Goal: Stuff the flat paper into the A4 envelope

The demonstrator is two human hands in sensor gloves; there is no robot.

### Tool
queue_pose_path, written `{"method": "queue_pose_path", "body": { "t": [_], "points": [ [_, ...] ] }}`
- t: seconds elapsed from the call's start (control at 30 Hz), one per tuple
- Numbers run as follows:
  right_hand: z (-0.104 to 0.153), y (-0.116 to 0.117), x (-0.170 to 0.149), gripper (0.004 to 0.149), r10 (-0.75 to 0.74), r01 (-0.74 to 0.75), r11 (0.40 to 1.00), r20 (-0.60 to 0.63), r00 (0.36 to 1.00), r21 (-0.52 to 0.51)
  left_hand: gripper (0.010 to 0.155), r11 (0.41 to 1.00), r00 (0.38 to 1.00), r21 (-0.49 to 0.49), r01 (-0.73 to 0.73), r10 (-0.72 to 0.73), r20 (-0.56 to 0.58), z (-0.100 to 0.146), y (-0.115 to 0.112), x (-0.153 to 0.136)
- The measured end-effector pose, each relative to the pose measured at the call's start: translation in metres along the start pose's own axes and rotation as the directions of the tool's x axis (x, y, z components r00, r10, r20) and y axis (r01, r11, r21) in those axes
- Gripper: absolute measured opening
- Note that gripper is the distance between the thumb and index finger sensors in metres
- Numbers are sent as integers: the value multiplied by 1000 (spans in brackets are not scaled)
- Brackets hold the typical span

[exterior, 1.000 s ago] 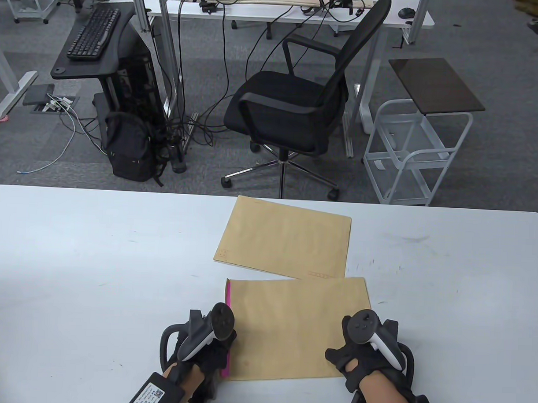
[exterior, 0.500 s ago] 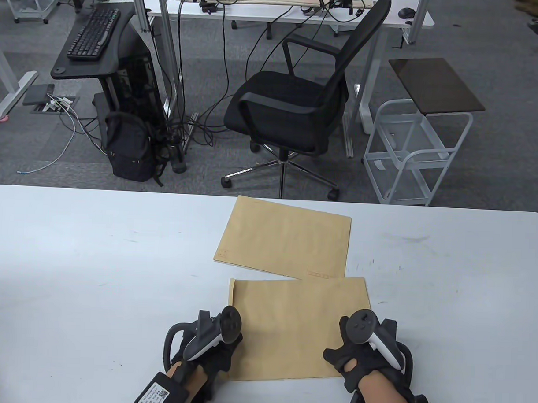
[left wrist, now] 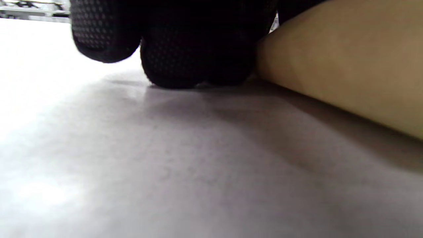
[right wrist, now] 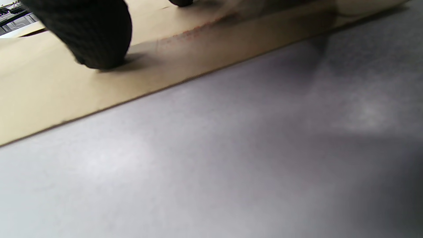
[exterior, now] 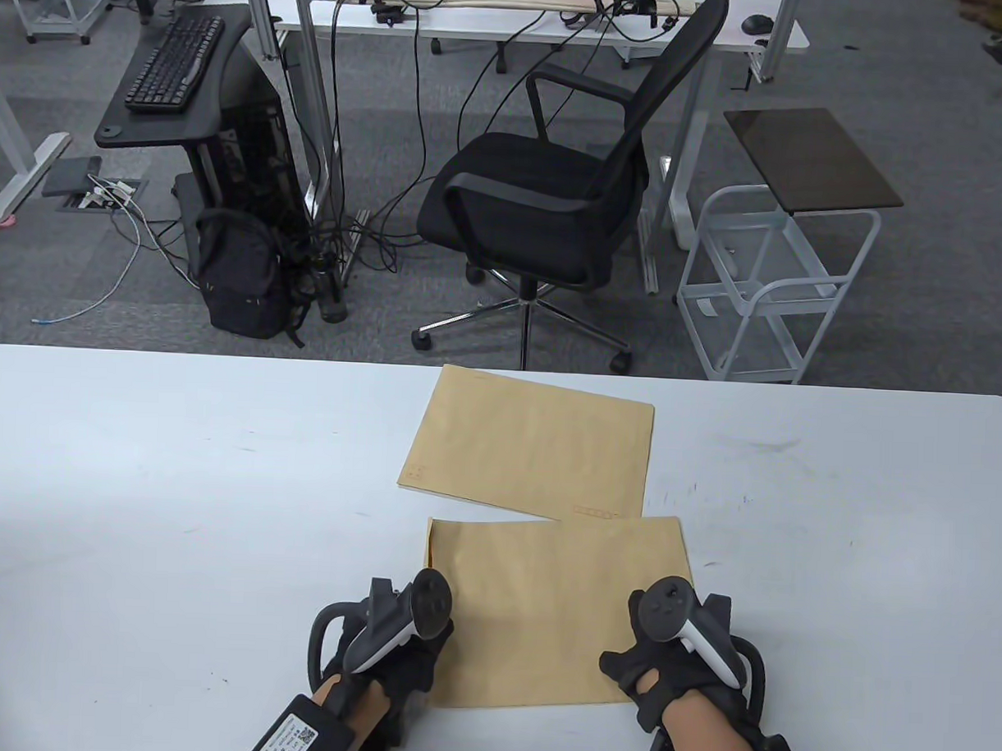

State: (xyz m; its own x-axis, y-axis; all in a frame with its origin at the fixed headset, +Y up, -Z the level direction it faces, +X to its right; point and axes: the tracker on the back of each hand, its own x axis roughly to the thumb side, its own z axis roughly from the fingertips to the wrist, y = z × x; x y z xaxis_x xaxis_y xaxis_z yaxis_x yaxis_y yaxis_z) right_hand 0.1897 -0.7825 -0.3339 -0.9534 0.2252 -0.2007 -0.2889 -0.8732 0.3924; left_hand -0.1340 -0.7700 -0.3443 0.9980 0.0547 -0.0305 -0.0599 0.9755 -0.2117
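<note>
A tan A4 envelope [exterior: 542,607] lies flat near the table's front edge. No paper shows at its left end. My left hand [exterior: 409,664] is at the envelope's left edge. In the left wrist view its bunched fingertips [left wrist: 185,62] touch the table right beside the envelope [left wrist: 347,66], whose edge looks slightly raised. My right hand [exterior: 651,672] rests on the envelope's lower right corner. In the right wrist view one fingertip [right wrist: 96,36] presses on the envelope [right wrist: 49,86].
A second tan envelope [exterior: 531,450] lies flat just behind the first and slightly overlaps its far edge. The white table [exterior: 176,504] spreads to both sides. An office chair [exterior: 548,205] and a white cart [exterior: 767,278] stand beyond the far edge.
A pink strip of paper stuck out at the near envelope's left edge one second ago and is now gone from view. My left hand moved right against that edge. My right hand shifted slightly left.
</note>
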Motion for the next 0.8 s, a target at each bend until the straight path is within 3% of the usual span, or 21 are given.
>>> {"method": "queue_pose_path", "body": {
  "t": [0.13,0.33,0.53,0.63,0.8],
  "points": [
    [0,-1,-1,83,-8,8,1000,0,1000,9,73,991,983,-117,-62,40,-181,3,4,-4],
    [0,0,-1,83,-10,10,1000,6,1000,13,67,971,979,-183,-156,127,-161,6,-1,1],
    [1,-4,-9,82,-41,40,998,16,999,58,45,998,995,-15,-68,67,-75,6,-1,0],
    [2,-9,-14,82,-114,113,992,18,993,60,42,993,991,30,-112,114,-69,4,8,-10],
    [11,-25,-24,83,-250,249,968,66,966,29,44,976,982,106,-188,185,44,5,28,-35]
  ]
}}
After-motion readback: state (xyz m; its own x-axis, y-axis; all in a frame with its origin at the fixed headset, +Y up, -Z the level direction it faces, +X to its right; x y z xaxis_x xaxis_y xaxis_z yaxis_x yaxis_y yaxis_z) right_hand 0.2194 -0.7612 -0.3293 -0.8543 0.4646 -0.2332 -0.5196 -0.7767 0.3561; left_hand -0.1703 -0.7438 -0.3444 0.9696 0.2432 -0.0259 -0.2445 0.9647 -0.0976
